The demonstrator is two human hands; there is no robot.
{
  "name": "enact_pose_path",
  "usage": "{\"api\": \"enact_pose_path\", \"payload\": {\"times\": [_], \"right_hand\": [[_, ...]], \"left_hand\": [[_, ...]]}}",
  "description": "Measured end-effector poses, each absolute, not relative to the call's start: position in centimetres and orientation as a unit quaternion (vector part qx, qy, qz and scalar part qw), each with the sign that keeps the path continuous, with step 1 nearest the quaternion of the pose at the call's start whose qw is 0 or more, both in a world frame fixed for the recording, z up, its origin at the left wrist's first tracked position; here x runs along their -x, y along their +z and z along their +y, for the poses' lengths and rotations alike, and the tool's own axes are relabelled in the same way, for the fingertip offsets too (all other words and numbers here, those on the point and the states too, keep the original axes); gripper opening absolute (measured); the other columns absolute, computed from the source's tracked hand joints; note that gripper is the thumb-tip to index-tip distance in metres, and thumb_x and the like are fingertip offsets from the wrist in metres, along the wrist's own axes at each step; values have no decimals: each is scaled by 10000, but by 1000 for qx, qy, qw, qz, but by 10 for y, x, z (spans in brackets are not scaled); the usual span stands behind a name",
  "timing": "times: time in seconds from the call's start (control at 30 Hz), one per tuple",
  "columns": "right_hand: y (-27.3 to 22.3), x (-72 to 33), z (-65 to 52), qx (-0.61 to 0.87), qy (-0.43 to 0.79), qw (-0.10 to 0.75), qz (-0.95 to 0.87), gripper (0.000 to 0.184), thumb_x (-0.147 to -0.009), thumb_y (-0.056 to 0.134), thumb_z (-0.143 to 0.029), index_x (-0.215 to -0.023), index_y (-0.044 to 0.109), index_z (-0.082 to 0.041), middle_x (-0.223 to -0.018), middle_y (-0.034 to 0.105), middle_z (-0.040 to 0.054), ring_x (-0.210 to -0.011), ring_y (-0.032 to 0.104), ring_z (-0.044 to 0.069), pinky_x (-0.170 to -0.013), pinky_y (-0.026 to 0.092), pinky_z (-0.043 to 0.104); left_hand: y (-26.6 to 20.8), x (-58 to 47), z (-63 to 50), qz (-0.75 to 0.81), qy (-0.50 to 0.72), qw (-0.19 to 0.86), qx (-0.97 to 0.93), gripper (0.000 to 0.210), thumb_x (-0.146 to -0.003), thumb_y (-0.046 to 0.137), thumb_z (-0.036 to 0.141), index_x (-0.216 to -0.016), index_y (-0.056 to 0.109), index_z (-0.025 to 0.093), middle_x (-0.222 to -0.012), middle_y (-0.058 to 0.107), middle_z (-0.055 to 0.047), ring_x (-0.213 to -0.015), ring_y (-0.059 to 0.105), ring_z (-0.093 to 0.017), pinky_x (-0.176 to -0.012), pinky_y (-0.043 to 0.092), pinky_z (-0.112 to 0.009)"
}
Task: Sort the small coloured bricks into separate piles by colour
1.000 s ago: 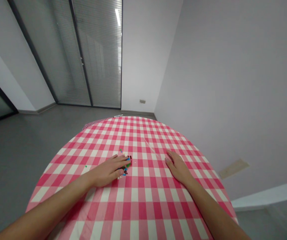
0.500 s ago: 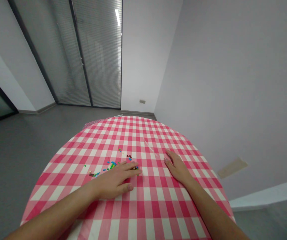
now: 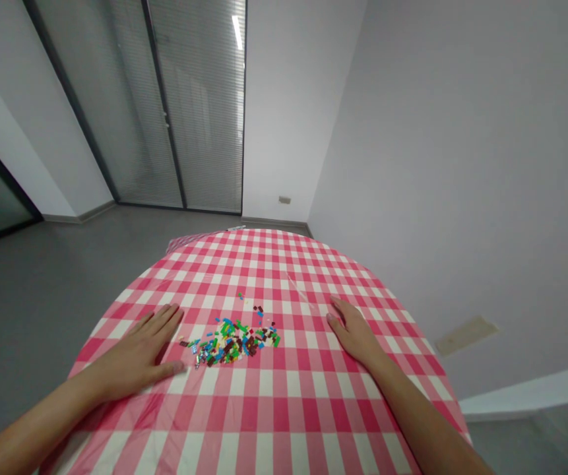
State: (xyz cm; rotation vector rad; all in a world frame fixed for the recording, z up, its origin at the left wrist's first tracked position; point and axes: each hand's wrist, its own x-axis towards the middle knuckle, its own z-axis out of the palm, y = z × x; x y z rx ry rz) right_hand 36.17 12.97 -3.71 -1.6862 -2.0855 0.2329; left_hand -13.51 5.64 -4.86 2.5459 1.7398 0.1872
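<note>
A loose pile of small building bricks in green, blue, brown, white and yellow lies on the checked tablecloth between my hands. To the left of the pile, my left hand rests palm down, fingers stretched out and thumb apart, holding nothing. A few dark and light pieces lie close to its fingers and thumb. On the right side of the cloth, my right hand lies on its edge, away from the bricks. Its thumb and fingers are apart, with nothing visible between them.
Some stray bricks lie just beyond the pile. A thin pale object sits at the table's far edge. A white wall stands close on the right, and glass doors with blinds are behind the table.
My left hand has moved left off the brick pile, which now shows in full. My right hand keeps its place. The view has shifted slightly.
</note>
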Motion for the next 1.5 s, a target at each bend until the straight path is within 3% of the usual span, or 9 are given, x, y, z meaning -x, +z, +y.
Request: {"api": "enact_pose_path", "payload": {"times": [0.2, 0.7, 0.9, 1.0, 1.17, 1.3, 1.4, 1.5], "right_hand": [[-36, -361, 128, 612, 86, 221, -754, 573, -965, 384, -476, -1410, 474, -125, -1427, 510, 162, -1310, 474, 292, -1089, 395, 484], [-40, -364, 130, 605, 98, 233, -755, 563, -957, 410, -459, -1398, 483, -117, -1418, 516, 172, -1306, 478, 294, -1087, 391, 485], [-39, -364, 129, 608, 97, 231, -753, 555, -962, 403, -463, -1393, 491, -125, -1419, 515, 173, -1306, 478, 301, -1084, 391, 501], [-40, -365, 131, 606, 97, 234, -754, 556, -966, 394, -467, -1390, 492, -120, -1417, 517, 175, -1305, 479, 301, -1086, 389, 506], [-39, -365, 131, 602, 105, 241, -754, 550, -964, 405, -459, -1384, 497, -116, -1410, 522, 179, -1302, 480, 302, -1087, 388, 506], [-39, -365, 131, 605, 109, 244, -750, 544, -965, 401, -453, -1382, 497, -118, -1406, 527, 174, -1298, 484, 297, -1087, 390, 504], [-39, -365, 131, 607, 110, 240, -750, 541, -964, 400, -448, -1383, 493, -119, -1409, 522, 175, -1299, 483, 295, -1085, 392, 498], [-39, -365, 131, 605, 107, 240, -751, 546, -963, 401, -446, -1385, 488, -111, -1411, 518, 179, -1302, 481, 292, -1089, 388, 486]], "left_hand": [[-33, 91, 65, 541, 41, 50, -839, 973, -829, 440, 768, -1527, 289, 106, -1573, 211, -183, -1446, 224, -386, -1174, 213, -524], [-8, -11, 66, 444, 72, 201, -870, 806, -944, 347, 660, -1551, 204, 149, -1612, 143, -126, -1479, 118, -349, -1191, 189, -529], [-1, -38, 62, 365, 128, 315, -866, 698, -966, 356, 613, -1524, 295, 199, -1594, 255, -107, -1462, 232, -316, -1182, 247, -507], [-1, -36, 78, 375, 193, 362, -831, 634, -988, 274, 604, -1496, 354, 232, -1567, 338, -68, -1432, 320, -273, -1179, 279, -463], [-8, -10, 137, 502, 289, 270, -769, 699, -991, 107, 600, -1439, 442, 181, -1508, 436, -107, -1403, 371, -270, -1180, 265, -449], [-18, -3, 165, 507, 269, 255, -778, 735, -969, 236, 637, -1406, 470, 95, -1490, 437, -186, -1392, 368, -327, -1178, 221, -506], [-22, -15, 158, 474, 249, 269, -801, 698, -956, 295, 653, -1388, 503, 146, -1492, 450, -140, -1389, 375, -318, -1176, 232, -495], [-21, -28, 141, 434, 237, 315, -810, 672, -972, 240, 649, -1405, 494, 203, -1488, 465, -100, -1362, 426, -286, -1160, 290, -461]]}}
